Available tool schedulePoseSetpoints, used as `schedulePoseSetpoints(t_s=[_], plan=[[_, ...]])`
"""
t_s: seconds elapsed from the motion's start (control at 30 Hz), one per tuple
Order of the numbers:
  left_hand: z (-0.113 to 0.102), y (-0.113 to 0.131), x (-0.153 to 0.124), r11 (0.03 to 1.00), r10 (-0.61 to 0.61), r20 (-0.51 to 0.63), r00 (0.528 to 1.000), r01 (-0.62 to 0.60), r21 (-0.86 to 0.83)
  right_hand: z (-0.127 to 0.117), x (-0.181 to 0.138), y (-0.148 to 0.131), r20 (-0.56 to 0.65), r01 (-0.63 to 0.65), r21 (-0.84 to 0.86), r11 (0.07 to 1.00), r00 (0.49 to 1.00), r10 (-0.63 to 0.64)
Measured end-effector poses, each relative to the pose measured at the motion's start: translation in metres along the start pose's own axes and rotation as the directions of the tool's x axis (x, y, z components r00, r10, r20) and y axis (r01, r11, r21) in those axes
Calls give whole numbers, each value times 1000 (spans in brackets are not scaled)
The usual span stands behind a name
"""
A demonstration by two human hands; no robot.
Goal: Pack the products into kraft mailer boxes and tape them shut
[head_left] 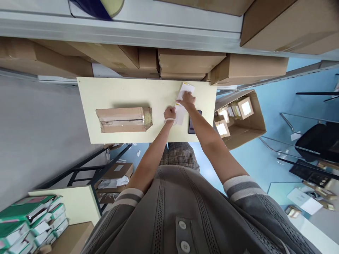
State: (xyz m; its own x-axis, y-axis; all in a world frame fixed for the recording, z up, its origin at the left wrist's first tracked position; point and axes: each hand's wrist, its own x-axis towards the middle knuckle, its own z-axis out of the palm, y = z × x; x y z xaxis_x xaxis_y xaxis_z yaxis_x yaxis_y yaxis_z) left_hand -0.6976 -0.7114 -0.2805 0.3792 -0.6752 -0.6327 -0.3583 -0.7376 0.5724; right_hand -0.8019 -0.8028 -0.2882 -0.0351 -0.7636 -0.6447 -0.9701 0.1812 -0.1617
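On the cream tabletop [159, 95] lies a white label strip [180, 116] with small yellow marks, apparently in two sections at a slight angle. My left hand [170, 113], with a pale band at its wrist, has its fingers curled closed at the strip's left edge; the grip itself is partly hidden. Across the upper section [188, 87] rests my right hand [188, 100], its thumb apart from the fingers, pressing on the surface. A dark phone [191, 126] lies beside my right forearm. Further left is a long taped cardboard box [123, 120].
Brown cartons [190, 63] line a shelf behind the table. Right of the table, an open carton [242, 132] holds several small boxes. A black chair [321, 141] stands farther right. Green-and-white boxes [34, 222] are stacked at lower left.
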Motion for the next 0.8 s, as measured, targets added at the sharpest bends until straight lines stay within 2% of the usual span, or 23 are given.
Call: schedulePoseSetpoints(t_s=[0.37,0.47,0.53,0.67,0.73,0.8], plan=[[-4,-10,-15,994,-29,-35,999,25,-109,6,-18,-15,-8,20,-68,997,1000,-21],[-7,-9,-29,992,-47,-44,998,41,-116,4,-25,-17,-22,16,-66,998,1000,-17],[-12,-13,-43,993,-10,-33,999,6,-116,2,-27,-18,-26,12,-57,998,1000,-13],[-40,-31,-76,984,119,46,992,-112,-137,-8,-29,-20,-27,-9,-40,999,1000,8],[-64,-40,-90,970,194,87,977,-177,-168,-16,-36,-21,-27,-2,11,1000,1000,3],[-92,-45,-104,945,274,112,955,-246,-217,-23,-54,-23,-32,23,133,991,999,-19]])
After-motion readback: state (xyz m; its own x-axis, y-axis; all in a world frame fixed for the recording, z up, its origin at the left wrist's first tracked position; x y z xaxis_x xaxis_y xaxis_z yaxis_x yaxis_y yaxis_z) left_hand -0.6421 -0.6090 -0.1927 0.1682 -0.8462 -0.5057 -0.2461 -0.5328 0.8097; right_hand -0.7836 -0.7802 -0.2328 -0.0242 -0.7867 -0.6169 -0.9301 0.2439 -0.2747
